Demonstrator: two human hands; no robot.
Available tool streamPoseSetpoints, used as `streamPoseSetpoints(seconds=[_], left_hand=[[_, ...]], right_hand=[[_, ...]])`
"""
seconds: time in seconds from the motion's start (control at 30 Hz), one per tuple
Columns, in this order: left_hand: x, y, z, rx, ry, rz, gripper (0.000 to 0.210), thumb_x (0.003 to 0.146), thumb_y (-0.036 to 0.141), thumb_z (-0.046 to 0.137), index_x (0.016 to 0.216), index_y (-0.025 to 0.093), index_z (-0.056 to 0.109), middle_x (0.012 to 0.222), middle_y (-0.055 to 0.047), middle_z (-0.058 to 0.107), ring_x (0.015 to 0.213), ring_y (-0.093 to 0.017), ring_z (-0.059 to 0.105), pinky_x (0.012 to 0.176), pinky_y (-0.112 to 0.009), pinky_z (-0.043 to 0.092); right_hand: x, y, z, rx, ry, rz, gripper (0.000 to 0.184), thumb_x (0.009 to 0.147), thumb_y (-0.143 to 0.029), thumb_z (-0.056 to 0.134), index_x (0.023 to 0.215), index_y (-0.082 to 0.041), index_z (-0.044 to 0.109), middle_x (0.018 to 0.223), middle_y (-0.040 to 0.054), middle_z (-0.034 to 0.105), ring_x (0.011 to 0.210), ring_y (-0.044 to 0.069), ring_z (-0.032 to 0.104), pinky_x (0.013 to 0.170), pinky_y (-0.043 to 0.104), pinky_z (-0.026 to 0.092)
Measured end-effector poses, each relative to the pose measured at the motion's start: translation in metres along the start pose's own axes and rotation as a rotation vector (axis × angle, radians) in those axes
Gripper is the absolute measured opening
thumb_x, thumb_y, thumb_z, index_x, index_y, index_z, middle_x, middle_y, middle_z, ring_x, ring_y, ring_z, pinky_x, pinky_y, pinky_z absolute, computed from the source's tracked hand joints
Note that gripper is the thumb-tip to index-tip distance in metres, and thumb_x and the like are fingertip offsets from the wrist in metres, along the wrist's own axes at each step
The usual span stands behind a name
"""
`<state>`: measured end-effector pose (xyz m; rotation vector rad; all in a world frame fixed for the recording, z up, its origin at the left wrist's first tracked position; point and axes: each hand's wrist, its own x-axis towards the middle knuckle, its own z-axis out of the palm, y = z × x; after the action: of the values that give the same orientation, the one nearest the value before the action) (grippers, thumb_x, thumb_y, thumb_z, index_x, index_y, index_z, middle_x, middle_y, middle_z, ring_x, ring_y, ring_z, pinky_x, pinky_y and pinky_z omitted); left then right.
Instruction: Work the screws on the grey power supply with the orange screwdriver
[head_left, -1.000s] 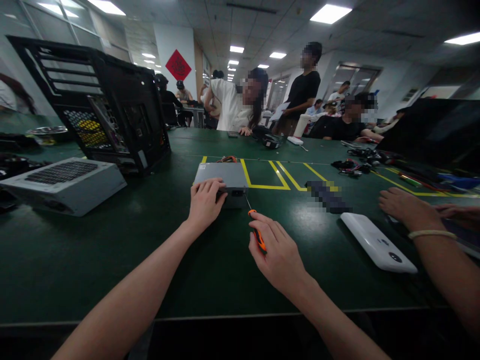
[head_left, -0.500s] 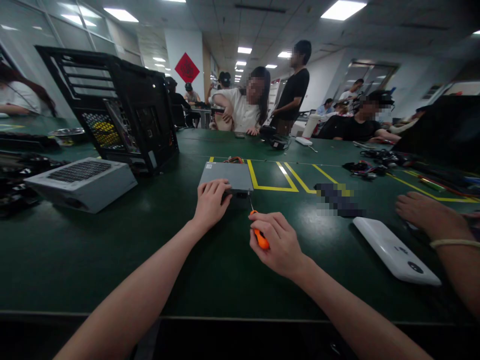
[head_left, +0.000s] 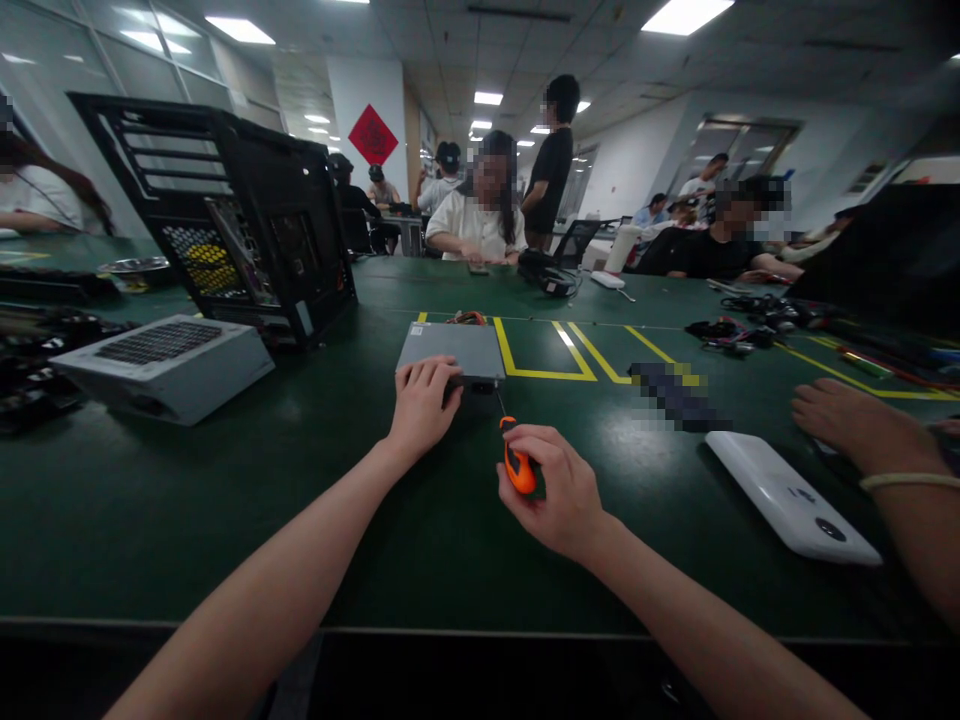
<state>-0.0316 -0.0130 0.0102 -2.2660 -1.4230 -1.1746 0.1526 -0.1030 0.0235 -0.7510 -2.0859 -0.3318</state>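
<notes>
A grey computer power supply (head_left: 454,345) lies flat on the green table, with coloured wires (head_left: 469,317) at its far side. My left hand (head_left: 427,400) grips its near left part, fingers over the top and the thumb against the near face. Between the thumb and fingers of my right hand (head_left: 555,490) is a screwdriver (head_left: 517,460) with an orange and black handle. Its thin shaft points away from me, and the tip meets the near right corner of the power supply. The screw there is too small to make out.
On the left stand a black computer case (head_left: 247,220) and a second power supply (head_left: 169,365). To the right lie a white oblong device (head_left: 791,495) and a blurred dark item (head_left: 679,398). Another person's hand (head_left: 862,425) rests at the right edge. Cables (head_left: 739,325) lie farther back.
My right hand's fingers have loosened and shifted on the screwdriver handle, showing more of it. The left hand and power supply stay in place. People in the background have moved.
</notes>
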Motion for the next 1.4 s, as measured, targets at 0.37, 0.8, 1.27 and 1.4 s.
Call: streamPoseSetpoints(seconds=[0.37,0.8,1.27,1.4], left_hand=[[-0.005,0.017,-0.008,0.095,-0.038,0.176,0.025,0.082,0.014,0.045,0.100,0.023,0.059,0.127,-0.008,0.046,0.121,-0.023,0.038,0.099,-0.043,0.025],[-0.006,0.018,-0.006,0.093,-0.153,0.267,0.041,0.076,0.011,0.052,0.112,0.030,0.057,0.138,-0.008,0.036,0.126,-0.027,0.031,0.098,-0.050,0.024],[-0.006,0.018,-0.003,0.119,-0.166,0.261,0.042,0.077,0.011,0.050,0.114,0.030,0.057,0.137,-0.008,0.038,0.126,-0.027,0.031,0.097,-0.052,0.025],[-0.006,0.019,-0.003,0.117,-0.164,0.263,0.042,0.077,0.011,0.050,0.114,0.029,0.056,0.137,-0.008,0.038,0.126,-0.027,0.031,0.097,-0.052,0.025]], right_hand=[[-0.001,-0.001,0.000,0.078,-0.099,0.030,0.017,0.077,-0.022,0.057,0.091,-0.017,0.050,0.098,0.0100,0.058,0.088,0.018,0.057,0.070,0.030,0.051],[-0.001,0.001,0.003,-0.016,-0.012,0.022,0.018,0.076,-0.013,0.053,0.093,-0.018,0.054,0.091,0.0083,0.057,0.086,0.020,0.053,0.072,0.036,0.045],[0.002,0.001,0.000,-0.018,0.021,0.015,0.015,0.077,-0.014,0.052,0.091,-0.018,0.054,0.088,0.0077,0.059,0.082,0.019,0.054,0.069,0.034,0.045],[0.001,0.001,-0.001,-0.010,0.036,0.012,0.016,0.077,-0.013,0.052,0.091,-0.019,0.054,0.087,0.0074,0.059,0.081,0.019,0.055,0.068,0.034,0.045]])
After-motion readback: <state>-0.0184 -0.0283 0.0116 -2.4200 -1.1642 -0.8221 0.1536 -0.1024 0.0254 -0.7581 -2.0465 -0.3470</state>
